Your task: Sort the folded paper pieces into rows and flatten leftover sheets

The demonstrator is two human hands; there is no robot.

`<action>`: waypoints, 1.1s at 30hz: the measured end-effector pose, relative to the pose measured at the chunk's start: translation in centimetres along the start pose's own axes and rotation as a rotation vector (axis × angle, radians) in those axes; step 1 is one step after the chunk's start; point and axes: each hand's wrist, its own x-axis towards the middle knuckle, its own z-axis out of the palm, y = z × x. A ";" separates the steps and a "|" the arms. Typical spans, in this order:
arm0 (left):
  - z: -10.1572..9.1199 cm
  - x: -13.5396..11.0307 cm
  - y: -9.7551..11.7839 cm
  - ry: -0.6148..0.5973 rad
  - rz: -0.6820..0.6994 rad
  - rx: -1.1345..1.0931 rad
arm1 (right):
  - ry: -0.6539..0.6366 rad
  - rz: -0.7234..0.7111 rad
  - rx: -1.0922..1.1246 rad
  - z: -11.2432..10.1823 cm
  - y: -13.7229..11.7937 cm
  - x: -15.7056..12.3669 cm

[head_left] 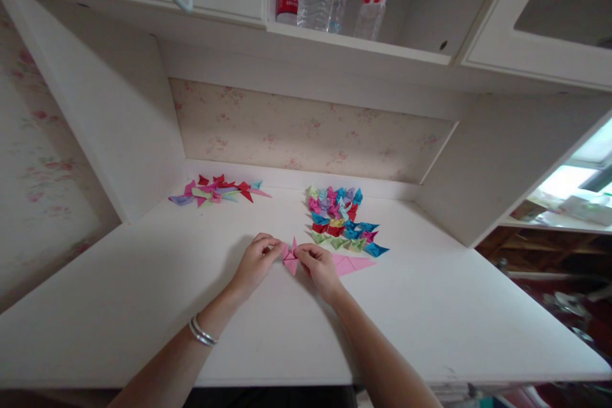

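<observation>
Pinching the left edge of a pink folded paper [289, 262] with the left hand [261, 258] and its right edge with the right hand [319, 271], over the middle of a white desk [411, 312], cannot tell whether touching it; with a flat pink strip [354, 264] just beside the right hand, rows of folded papers [336, 231] behind that, a loose colourful heap [214, 194] farther left, and silver bracelets [203, 333] around the left wrist

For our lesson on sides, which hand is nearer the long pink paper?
Right: the right hand is at the left end of the long pink paper; the left hand is farther left.
</observation>
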 end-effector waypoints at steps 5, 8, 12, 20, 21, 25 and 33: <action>-0.1 0.1 -0.2 -0.010 0.104 0.147 | 0.007 -0.022 -0.047 0.1 0.0 -0.2; -0.1 0.1 -0.2 0.027 0.148 0.168 | 0.029 -0.069 -0.116 0.3 0.0 -0.4; 0.0 0.2 -0.2 0.035 0.063 0.084 | 0.043 -0.081 -0.141 0.3 0.1 -0.4; 0.1 0.0 -0.3 -0.005 0.003 0.008 | 0.122 -0.011 -0.025 -0.1 0.3 0.1; 0.2 -0.1 -0.3 -0.024 0.013 0.027 | 0.127 -0.006 -0.011 -0.1 0.2 0.1; 0.3 -0.2 -0.3 -0.088 0.070 0.076 | 0.120 -0.007 0.021 0.0 0.2 0.1; 0.0 0.0 -0.8 -0.108 0.181 0.225 | 0.121 0.011 0.039 0.0 0.2 0.1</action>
